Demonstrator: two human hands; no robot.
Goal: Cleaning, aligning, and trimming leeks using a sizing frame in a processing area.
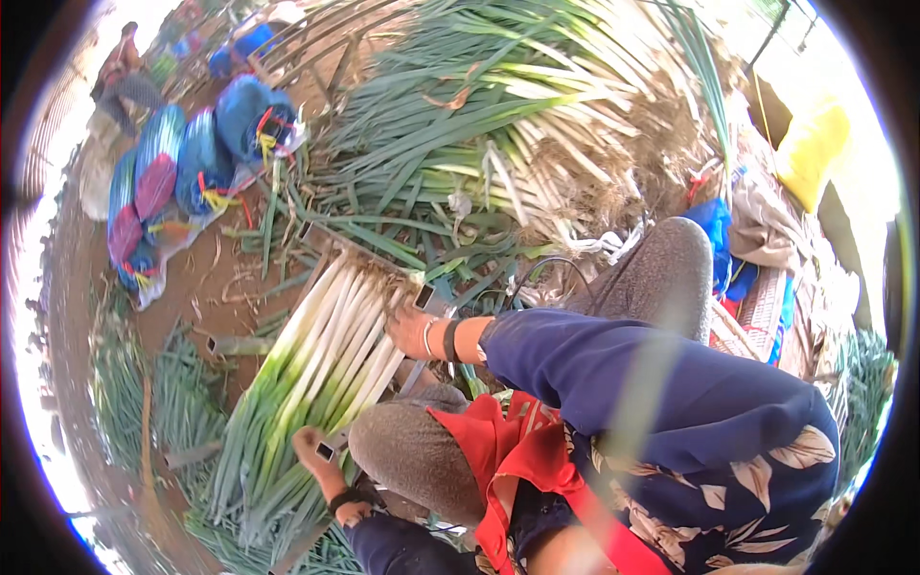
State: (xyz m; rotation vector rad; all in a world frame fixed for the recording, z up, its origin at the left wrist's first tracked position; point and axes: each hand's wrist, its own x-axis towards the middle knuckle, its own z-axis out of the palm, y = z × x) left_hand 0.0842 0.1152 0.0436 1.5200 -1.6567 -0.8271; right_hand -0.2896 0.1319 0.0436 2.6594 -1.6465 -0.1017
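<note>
Long leeks or large spring onions point(327, 323) lie side by side in a low metal frame point(359, 248), roots up in the picture and green leaves down. My right hand point(413, 332), with a bangle and a dark band at the wrist, rests at the right edge of the white stalks, beside a square tube end point(425, 295). Its fingertips are partly hidden, so its grip is unclear. My left hand point(316, 453) is at the green leaves, beside another square tube end point(325, 451); its fingers are largely hidden.
A large heap of leeks point(460, 122) lies beyond the frame. Blue net-wrapped bundles point(205, 162) stand at the upper left. More green bunches point(118, 402) lie at the left. Wicker basket point(765, 309) and cloth point(762, 223) are at the right. Another person point(126, 72) is far off.
</note>
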